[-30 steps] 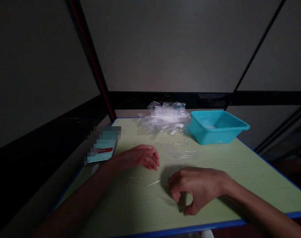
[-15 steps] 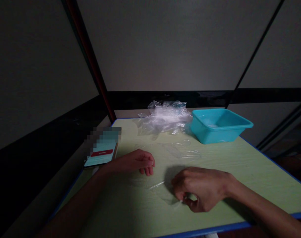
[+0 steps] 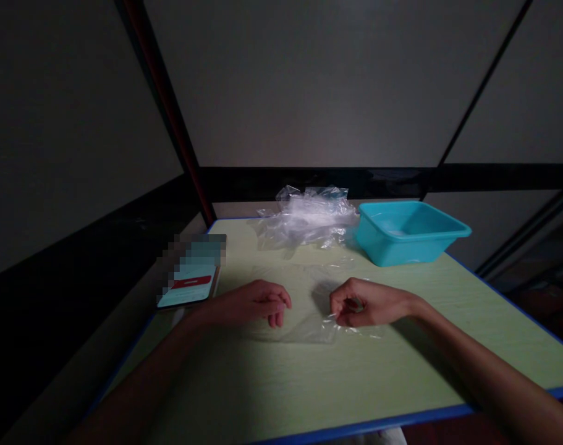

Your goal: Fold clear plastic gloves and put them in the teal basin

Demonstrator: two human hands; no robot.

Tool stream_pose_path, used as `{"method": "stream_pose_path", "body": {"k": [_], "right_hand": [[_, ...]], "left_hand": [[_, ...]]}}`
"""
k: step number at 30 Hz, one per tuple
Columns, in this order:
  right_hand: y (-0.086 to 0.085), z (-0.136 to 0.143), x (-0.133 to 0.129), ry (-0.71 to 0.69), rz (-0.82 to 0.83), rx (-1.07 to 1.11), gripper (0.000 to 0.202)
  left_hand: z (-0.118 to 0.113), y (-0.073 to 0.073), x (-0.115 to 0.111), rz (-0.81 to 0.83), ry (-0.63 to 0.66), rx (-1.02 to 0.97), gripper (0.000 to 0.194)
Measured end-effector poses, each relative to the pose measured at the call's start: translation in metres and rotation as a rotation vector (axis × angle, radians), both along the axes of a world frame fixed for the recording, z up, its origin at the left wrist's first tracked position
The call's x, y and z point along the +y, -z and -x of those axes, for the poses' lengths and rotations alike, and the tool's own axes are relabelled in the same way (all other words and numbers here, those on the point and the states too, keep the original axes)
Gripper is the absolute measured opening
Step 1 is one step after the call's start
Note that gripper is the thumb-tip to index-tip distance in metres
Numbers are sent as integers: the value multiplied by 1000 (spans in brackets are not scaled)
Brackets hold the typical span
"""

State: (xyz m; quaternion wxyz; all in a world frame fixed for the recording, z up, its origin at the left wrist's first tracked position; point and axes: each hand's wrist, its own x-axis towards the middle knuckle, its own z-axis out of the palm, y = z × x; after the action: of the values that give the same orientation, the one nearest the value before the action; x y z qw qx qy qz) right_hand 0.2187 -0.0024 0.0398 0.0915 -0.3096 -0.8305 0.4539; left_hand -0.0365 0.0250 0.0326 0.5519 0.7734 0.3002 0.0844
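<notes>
A clear, thin plastic bag (image 3: 300,332) lies spread on the light green table (image 3: 272,389), its outline faint. At the bag's right side my right hand (image 3: 367,303) is closed in a pinch on the film, and crumpled plastic shows around the fingertips. On the left part of the bag rests my left hand (image 3: 258,301), fingers loosely bent and slightly apart, with nothing gripped. A pile of crumpled clear plastic bags (image 3: 309,219) sits at the back of the table. Right of the pile is a turquoise plastic basin (image 3: 406,247) with something pale, hard to make out, inside.
A phone or tablet (image 3: 188,293) with a lit screen, partly pixelated, lies at the table's left edge. Blue edging (image 3: 355,428) runs along the table's front. Grey panels (image 3: 318,93) with dark strips stand behind the table.
My right hand has moved away from me and slightly right, drawing the bag's near right corner with it. The bag's near edge now lies farther back. My left hand has barely moved.
</notes>
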Motion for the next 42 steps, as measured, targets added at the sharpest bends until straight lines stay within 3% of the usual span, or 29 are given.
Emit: {"method": "stream_pose_path", "body": {"k": [20,24,28,31,38,42], "right_hand": [[12,-5,15,180,-67,51,11],[15,-3,15,217,-50,47,12],[18,-1,15,295,-168,19,3],[18,3,14,378,-207,113,3],[16,20,6,278,204,452,8],[21,24,6,273,297,504,11]], "left_hand": [[1,3,1,16,-40,26,24],[-1,-1,-1,-37,-62,74,23],[-1,-5,-2,-165,-113,145,24],[-3,-7,-2,-200,-157,105,27],[-24,-2,-11,186,-37,-204,25],[-36,9,-18,319,-77,-268,28]]}}
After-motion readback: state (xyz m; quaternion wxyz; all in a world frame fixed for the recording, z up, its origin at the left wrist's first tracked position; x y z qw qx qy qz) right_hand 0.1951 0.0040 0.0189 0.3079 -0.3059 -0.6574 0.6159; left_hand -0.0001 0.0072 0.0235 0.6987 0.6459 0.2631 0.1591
